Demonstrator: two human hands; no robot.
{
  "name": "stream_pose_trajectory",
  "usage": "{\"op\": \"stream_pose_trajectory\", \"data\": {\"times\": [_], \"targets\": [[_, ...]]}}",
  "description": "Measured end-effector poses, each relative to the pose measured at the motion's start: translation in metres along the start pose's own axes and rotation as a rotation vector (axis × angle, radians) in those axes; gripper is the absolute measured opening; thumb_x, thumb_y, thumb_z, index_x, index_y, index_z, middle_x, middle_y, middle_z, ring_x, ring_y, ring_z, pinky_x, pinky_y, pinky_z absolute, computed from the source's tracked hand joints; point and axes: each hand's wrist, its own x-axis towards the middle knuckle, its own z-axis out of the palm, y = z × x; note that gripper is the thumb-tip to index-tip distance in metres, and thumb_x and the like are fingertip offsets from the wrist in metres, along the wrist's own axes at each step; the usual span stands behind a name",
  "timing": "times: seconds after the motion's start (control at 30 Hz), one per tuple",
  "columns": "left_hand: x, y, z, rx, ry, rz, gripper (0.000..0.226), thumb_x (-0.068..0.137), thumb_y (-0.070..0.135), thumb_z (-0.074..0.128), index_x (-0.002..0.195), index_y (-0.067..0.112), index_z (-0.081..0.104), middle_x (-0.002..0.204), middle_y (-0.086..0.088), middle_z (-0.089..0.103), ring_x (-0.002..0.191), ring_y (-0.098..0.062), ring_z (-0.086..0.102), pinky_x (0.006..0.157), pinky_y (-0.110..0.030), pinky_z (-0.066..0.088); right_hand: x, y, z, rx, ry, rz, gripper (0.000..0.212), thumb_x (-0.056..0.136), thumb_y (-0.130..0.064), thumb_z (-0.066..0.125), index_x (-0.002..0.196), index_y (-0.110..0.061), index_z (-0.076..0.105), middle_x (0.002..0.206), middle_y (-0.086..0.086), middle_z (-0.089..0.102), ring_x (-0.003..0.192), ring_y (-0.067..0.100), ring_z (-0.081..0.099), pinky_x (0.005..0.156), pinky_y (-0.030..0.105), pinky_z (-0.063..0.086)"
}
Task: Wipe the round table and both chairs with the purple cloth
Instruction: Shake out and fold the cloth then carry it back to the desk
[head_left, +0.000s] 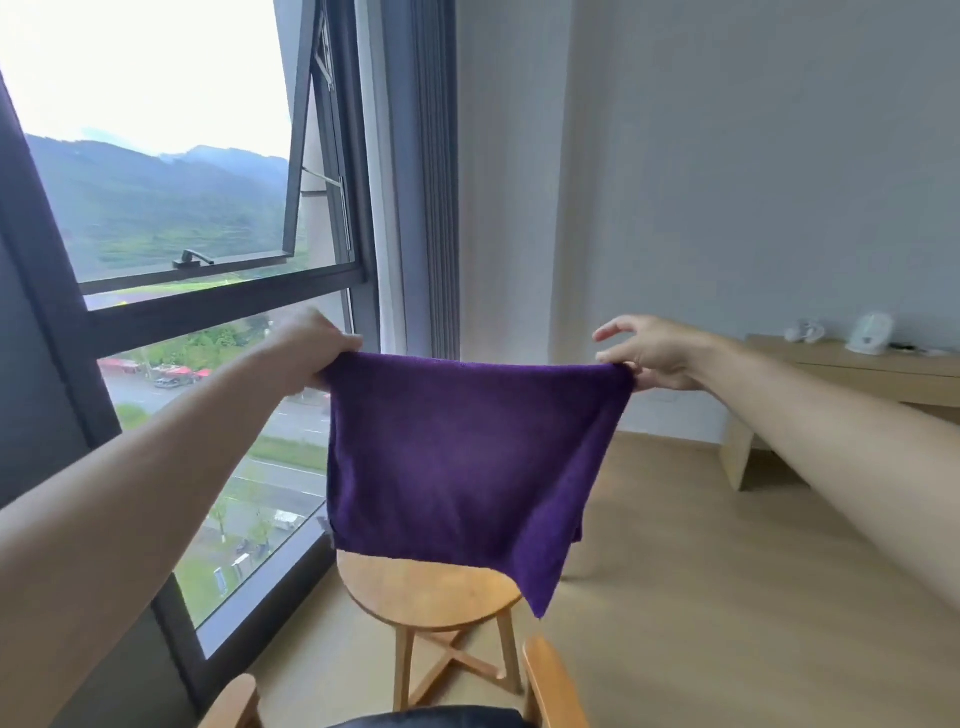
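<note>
The purple cloth (462, 457) hangs spread out in the air in front of me. My left hand (311, 343) grips its upper left corner and my right hand (649, 353) pinches its upper right corner, other fingers apart. Below the cloth stands the small round wooden table (431, 597), its far half hidden behind the cloth. At the bottom edge I see one chair (550, 680) with wooden armrests and a dark seat cushion. No second chair is in view.
A tall window (197, 291) with a dark frame and an open sash fills the left side, with a grey curtain (436, 182) beside it. A low wooden bench (852, 374) with small white items stands at the right wall. Wooden floor lies between.
</note>
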Motion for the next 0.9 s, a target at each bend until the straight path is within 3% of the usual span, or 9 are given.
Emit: {"op": "stream_pose_trajectory", "data": {"times": [0.1, 0.17, 0.27, 0.37, 0.47, 0.6, 0.8, 0.87, 0.9], "targets": [[-0.002, 0.022, 0.026, -0.29, -0.338, 0.043, 0.026, 0.087, 0.001, 0.072, 0.108, -0.01, 0.063, 0.099, -0.021, 0.063, 0.08, -0.024, 0.065, 0.072, -0.034, 0.062, -0.011, 0.012, -0.045, -0.085, -0.071, -0.041, 0.029, 0.086, -0.011, 0.076, 0.113, -0.006, 0.066, 0.102, 0.01, 0.07, 0.086, 0.015, 0.067, 0.077, 0.027, 0.055], [-0.005, 0.036, 0.049, -0.211, -0.456, 0.12, 0.032, 0.079, -0.013, 0.073, 0.11, -0.005, 0.067, 0.105, -0.021, 0.068, 0.085, -0.021, 0.069, 0.068, -0.023, 0.059, -0.019, 0.024, -0.073, -0.341, -0.084, -0.06, 0.033, 0.075, -0.013, 0.085, 0.105, -0.011, 0.07, 0.105, 0.008, 0.072, 0.094, 0.018, 0.069, 0.085, 0.031, 0.055], [-0.007, 0.064, 0.097, 0.01, -0.402, 0.232, 0.032, 0.074, -0.016, 0.074, 0.102, -0.002, 0.072, 0.096, -0.021, 0.072, 0.085, -0.027, 0.068, 0.081, -0.034, 0.06, -0.027, 0.047, -0.109, -1.008, 0.024, -0.101, 0.021, 0.074, -0.02, 0.085, 0.083, -0.023, 0.066, 0.094, -0.003, 0.068, 0.09, 0.018, 0.063, 0.071, 0.03, 0.051], [-0.012, 0.096, 0.149, 0.149, -0.3, 0.371, 0.011, 0.077, -0.003, 0.078, 0.085, 0.003, 0.074, 0.078, -0.016, 0.066, 0.073, -0.025, 0.059, 0.076, -0.041, 0.055, -0.034, 0.074, -0.155, -1.161, 0.175, -0.173, 0.01, 0.083, -0.019, 0.075, 0.079, -0.016, 0.067, 0.09, 0.002, 0.065, 0.088, 0.022, 0.06, 0.06, 0.029, 0.042], [-0.014, 0.125, 0.193, 0.131, -0.329, 0.433, 0.013, 0.083, 0.008, 0.076, 0.074, 0.014, 0.069, 0.077, -0.01, 0.066, 0.072, -0.021, 0.059, 0.07, -0.034, 0.048, -0.05, 0.108, -0.221, -0.807, 0.132, -0.179, 0.011, 0.089, -0.02, 0.072, 0.082, -0.014, 0.065, 0.079, -0.003, 0.063, 0.08, 0.016, 0.059, 0.068, 0.029, 0.042], [-0.015, 0.171, 0.244, -0.282, -0.585, 0.342, 0.019, 0.094, 0.009, 0.066, 0.076, 0.016, 0.068, 0.076, -0.006, 0.065, 0.069, -0.014, 0.063, 0.065, -0.031, 0.056, -0.071, 0.149, -0.3, -0.044, 0.131, -0.157, 0.006, 0.098, -0.01, 0.061, 0.094, -0.01, 0.065, 0.083, -0.003, 0.068, 0.08, 0.011, 0.065, 0.076, 0.029, 0.054], [-0.02, 0.28, 0.332, -0.582, -0.603, 0.328, 0.017, 0.093, 0.007, 0.064, 0.078, 0.014, 0.07, 0.077, -0.006, 0.064, 0.064, -0.014, 0.063, 0.062, -0.032, 0.054, -0.072, 0.161, -0.403, 0.308, 0.45, -0.164, 0.019, 0.098, -0.009, 0.057, 0.111, -0.006, 0.069, 0.078, 0.004, 0.074, 0.067, 0.017, 0.07, 0.057, 0.027, 0.057], [-0.02, 0.325, 0.358, -0.789, -0.666, 0.201, 0.014, 0.094, 0.021, 0.065, 0.088, 0.011, 0.071, 0.087, -0.011, 0.069, 0.07, -0.019, 0.07, 0.069, -0.032, 0.058, -0.071, 0.151, -0.439, 0.549, 0.465, -0.167, 0.034, 0.097, -0.031, 0.062, 0.122, -0.009, 0.066, 0.088, 0.006, 0.076, 0.077, 0.019, 0.073, 0.066, 0.031, 0.06], [-0.023, 0.338, 0.377, -0.865, -0.761, 0.094, 0.029, 0.092, 0.039, 0.065, 0.096, 0.011, 0.072, 0.093, -0.011, 0.072, 0.078, -0.021, 0.072, 0.075, -0.035, 0.058, -0.074, 0.154, -0.452, 0.607, 0.38, -0.115, 0.051, 0.091, -0.051, 0.064, 0.125, -0.014, 0.067, 0.101, 0.006, 0.075, 0.09, 0.021, 0.074, 0.073, 0.034, 0.06]]}}
